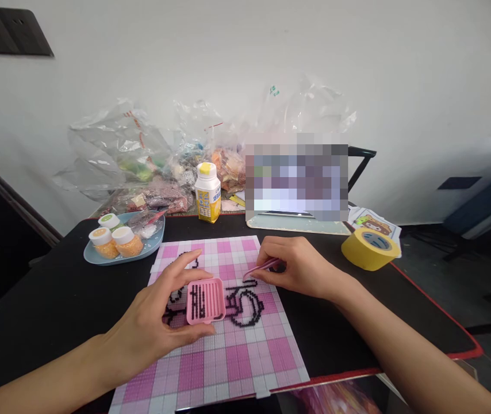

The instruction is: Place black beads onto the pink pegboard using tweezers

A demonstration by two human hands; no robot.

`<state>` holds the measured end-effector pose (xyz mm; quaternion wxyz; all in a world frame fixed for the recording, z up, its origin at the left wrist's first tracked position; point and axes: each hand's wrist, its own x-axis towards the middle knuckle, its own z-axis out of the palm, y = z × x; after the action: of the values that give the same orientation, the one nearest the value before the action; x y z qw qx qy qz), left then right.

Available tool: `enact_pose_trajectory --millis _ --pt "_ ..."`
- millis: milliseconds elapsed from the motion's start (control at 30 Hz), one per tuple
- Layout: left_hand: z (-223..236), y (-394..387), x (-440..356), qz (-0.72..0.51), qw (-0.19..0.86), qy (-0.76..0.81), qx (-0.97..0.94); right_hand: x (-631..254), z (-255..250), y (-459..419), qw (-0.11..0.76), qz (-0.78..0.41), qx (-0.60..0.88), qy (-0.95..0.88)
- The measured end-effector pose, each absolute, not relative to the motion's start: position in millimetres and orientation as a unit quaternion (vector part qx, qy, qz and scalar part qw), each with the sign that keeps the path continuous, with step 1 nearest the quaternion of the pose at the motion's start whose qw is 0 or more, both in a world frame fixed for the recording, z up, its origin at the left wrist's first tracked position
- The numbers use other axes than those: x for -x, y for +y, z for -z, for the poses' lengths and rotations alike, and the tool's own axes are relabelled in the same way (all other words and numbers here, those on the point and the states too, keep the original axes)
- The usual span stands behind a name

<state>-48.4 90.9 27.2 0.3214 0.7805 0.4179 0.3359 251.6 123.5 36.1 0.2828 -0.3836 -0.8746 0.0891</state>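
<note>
A pink-and-white checked pegboard [228, 356] lies on the black table, with black beads [245, 307] laid out in lines on it. My left hand [159, 322] grips a small pink ridged tray [205, 301] that holds rows of black beads, just above the board. My right hand [301, 267] pinches pink tweezers [260, 269], their tip touching the board beside the bead lines.
A blue plate [94, 257] with three small jars of orange and green beads sits at the back left. A yellow-capped bottle [208, 192], clear plastic bags [120, 155], a blurred screen on a stand [297, 223] and a yellow tape roll [370, 248] are behind and to the right.
</note>
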Motion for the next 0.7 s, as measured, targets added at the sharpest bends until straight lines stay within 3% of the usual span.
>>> enact_pose_trajectory --millis 700 --pt "-27.7 91.3 48.5 -0.323 0.310 0.419 -0.790 -238.1 -36.6 117.2 0.386 -0.134 0.290 -0.865"
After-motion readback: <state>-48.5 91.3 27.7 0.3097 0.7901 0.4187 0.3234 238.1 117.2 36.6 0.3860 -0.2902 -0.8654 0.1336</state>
